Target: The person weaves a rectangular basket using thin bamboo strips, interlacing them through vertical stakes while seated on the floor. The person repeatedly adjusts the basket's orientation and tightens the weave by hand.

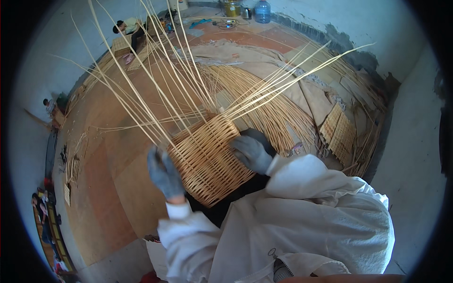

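A partly woven wicker basket rests tilted across my lap, with a tight golden-brown weave. Long pale wicker rods fan up and outward from its far edge, spreading to the left and right. My left hand, in a grey glove, is at the basket's left edge, fingers and thumb bent round the side near the base of the outer rods. On the opposite side my right hand, also gloved in grey, closes its curled fingers on the right edge. Its fingertips are partly hidden against the weave.
A large bundle of loose rods lies on the floor beyond the basket, beside a crumpled cloth. Woven panels lie at the right. A blue water bottle stands by the far wall. Another person bends over at the far left.
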